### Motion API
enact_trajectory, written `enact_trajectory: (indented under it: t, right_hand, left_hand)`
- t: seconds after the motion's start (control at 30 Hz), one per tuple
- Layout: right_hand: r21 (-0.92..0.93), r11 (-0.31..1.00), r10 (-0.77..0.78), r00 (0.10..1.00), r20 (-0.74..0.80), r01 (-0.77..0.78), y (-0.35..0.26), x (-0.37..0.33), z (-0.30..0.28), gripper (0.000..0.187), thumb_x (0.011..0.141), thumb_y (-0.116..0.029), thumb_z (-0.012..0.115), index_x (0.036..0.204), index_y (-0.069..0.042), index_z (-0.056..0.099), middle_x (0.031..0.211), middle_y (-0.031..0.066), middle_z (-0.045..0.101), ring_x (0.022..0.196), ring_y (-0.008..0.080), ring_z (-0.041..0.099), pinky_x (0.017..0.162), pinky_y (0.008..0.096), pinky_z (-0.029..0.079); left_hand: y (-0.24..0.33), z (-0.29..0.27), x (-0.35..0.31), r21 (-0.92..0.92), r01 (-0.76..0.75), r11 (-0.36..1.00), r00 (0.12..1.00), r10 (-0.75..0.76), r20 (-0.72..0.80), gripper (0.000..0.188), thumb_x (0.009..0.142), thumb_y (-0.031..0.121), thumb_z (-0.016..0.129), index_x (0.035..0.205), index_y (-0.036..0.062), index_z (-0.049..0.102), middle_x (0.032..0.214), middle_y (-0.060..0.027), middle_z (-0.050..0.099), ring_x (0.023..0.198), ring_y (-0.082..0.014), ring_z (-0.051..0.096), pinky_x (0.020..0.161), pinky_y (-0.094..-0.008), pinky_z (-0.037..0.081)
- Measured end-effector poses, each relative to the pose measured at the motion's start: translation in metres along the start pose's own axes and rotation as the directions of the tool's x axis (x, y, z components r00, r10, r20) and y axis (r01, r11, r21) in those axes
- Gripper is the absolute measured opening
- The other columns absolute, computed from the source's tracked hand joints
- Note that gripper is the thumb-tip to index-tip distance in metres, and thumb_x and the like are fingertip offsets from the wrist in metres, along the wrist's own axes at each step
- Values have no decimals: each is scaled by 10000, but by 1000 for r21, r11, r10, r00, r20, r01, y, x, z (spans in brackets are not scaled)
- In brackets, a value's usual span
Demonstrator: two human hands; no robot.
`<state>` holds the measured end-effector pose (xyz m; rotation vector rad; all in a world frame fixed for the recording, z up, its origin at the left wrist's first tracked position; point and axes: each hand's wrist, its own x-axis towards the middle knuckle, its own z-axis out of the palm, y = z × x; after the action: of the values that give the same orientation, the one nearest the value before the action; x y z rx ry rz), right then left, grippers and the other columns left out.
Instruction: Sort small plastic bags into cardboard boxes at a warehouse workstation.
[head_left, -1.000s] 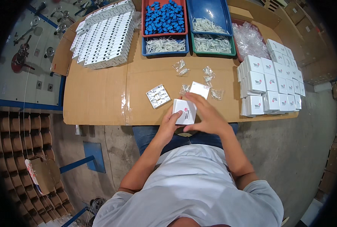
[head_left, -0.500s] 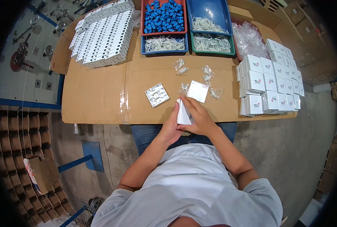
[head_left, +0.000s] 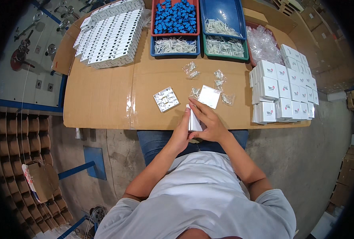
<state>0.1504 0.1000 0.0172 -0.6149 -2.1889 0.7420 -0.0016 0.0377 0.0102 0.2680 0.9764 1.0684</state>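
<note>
Between my two hands, at the front edge of the cardboard-covered table, is a small white box [head_left: 193, 122]. My left hand [head_left: 181, 134] presses along its left side, and my right hand [head_left: 209, 124] wraps its right side with the fingertips at its far end. Much of the box is hidden by the fingers. Just beyond lies a flat white square card or plate [head_left: 209, 96]. A white square device [head_left: 166, 99] with small parts in its middle rests to the left of my hands. Small clear bags of screws and plugs [head_left: 194, 93] lie near the card.
Stacked white boxes [head_left: 282, 93] stand at the right; rows of white devices [head_left: 111, 38] fill the far left. At the back are a red tray of blue parts [head_left: 153, 24], blue and green trays of white plugs [head_left: 246, 49], and a bin of clear bags [head_left: 263, 44].
My hands have closed in slightly around the white box, and less of its face shows. The whole view has shifted a little; the other things on the table stay in place.
</note>
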Motion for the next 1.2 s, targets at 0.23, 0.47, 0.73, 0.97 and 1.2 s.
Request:
enact_trajectory:
  t: [0.23,0.47,0.73,0.97,1.2]
  right_hand:
    - [401,806,448,891,67,-436,0,1,1,412,999,-253,627,1313,13,609,1248,174,663,1110,267,659,959,337,504]
    - [235,731,674,732,-98,-641,5,26,4,465,1057,-311,521,744,17,628,622,150,608,570,242,608,558,388,447]
    - [41,845,527,819,-226,-532,20,16,5,410,1040,-276,547,766,18,634,653,184,599,606,314,626,565,390,464]
    - [432,692,631,775,25,-578,35,-14,-35,378,943,-55,701,1297,6,583,1047,33,693,956,147,647,915,298,520]
    - [759,352,886,456,-82,-548,14,-85,-64,215,968,-145,701,1139,-29,644,1001,27,700,867,84,649,707,246,513]
  left_hand:
    - [-5,2,-7,-81,83,993,991,-73,116,534,1081,461,431,1405,40,485,1270,-85,622,1124,-203,642,952,-339,529]
    - [-16,-4,-1,402,-160,901,970,67,234,361,1023,101,574,1356,-20,508,1189,-60,645,1101,-133,618,945,-306,510]
    - [-22,-1,2,422,-261,868,953,161,258,334,1008,61,595,1329,-6,533,1154,-44,653,1077,-115,601,943,-298,496]
    - [-7,-4,12,-80,-161,984,983,167,74,351,1042,167,562,1368,37,535,1284,-72,635,1171,-180,614,1020,-390,495]
    - [-26,-3,27,437,-372,819,928,340,154,441,1070,243,538,1450,23,495,1238,-83,629,1064,-129,603,932,-294,485]
